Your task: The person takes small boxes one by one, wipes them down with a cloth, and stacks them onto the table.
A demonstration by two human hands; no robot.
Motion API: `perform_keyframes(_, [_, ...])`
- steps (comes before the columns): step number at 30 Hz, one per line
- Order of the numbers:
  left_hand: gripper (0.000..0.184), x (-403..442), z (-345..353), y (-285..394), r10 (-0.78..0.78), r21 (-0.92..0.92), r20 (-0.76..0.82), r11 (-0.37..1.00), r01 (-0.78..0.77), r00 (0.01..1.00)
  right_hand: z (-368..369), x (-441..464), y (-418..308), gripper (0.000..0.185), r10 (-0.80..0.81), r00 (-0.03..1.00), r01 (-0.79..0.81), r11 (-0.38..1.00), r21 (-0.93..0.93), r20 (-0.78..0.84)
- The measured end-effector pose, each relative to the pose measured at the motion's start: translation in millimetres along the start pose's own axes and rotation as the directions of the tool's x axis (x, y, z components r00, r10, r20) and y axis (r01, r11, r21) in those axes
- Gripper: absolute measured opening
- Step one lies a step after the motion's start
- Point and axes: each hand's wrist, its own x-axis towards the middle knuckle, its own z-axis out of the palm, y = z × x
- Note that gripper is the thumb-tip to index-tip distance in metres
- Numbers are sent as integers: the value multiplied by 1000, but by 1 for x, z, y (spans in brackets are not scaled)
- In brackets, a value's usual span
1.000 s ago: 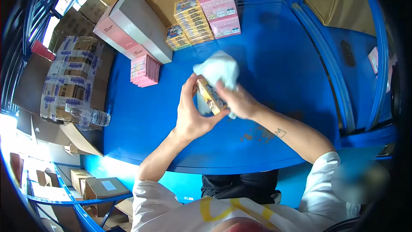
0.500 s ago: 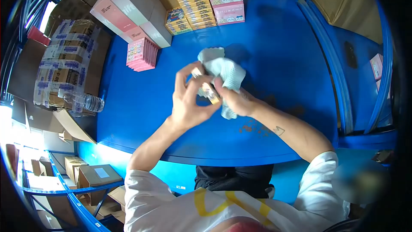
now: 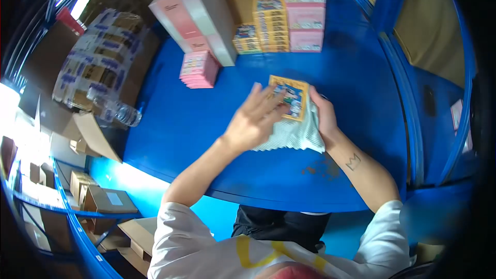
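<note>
A small yellow box with a dark printed face is held above the blue table, its face turned up. Under it hangs a pale green cloth with a zigzag edge. My right hand grips the box's right side together with the cloth, thumb along the edge. Over the left part of the box, my left hand has its fingers stretched out and spread, somewhat blurred. Whether those fingertips touch the box, I cannot tell.
Beyond my hands stand stacked yellow boxes, larger pink boxes, a pile of flat pink packs and tall grey-pink boxes. At left are a taped carton and a plastic bottle. Blue posts border the table at right.
The yellow box has turned from edge-on to face up and moved right. The cloth has shifted beneath it. My left hand has gone from gripping the box to spread fingers. The view has shifted.
</note>
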Motion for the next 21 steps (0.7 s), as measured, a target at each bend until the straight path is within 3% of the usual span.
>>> perform_keyframes(2, [26,0,5,12,-11,-109,-83,994,2,996,-1,-6,-3,47,10,994,-21,994,104,110])
perform_keyframes(5, [23,-2,15,19,-47,-174,-144,985,22,988,-5,-6,1,49,17,993,-40,979,199,115])
perform_keyframes(11, [22,7,7,25,-109,-109,-198,990,89,974,-5,-1,2,48,40,992,-55,991,121,120])
perform_keyframes(16, [27,7,0,21,-129,-107,-156,988,113,979,-6,5,5,47,-98,995,100,992,-80,28])
perform_keyframes(20, [27,-1,-11,25,-175,-45,-97,984,171,980,-19,10,14,46,-342,917,173,806,-566,-206])
perform_keyframes(21, [27,-3,-10,23,-169,-57,-81,985,165,982,-10,5,8,46,-349,920,184,787,-589,-179])
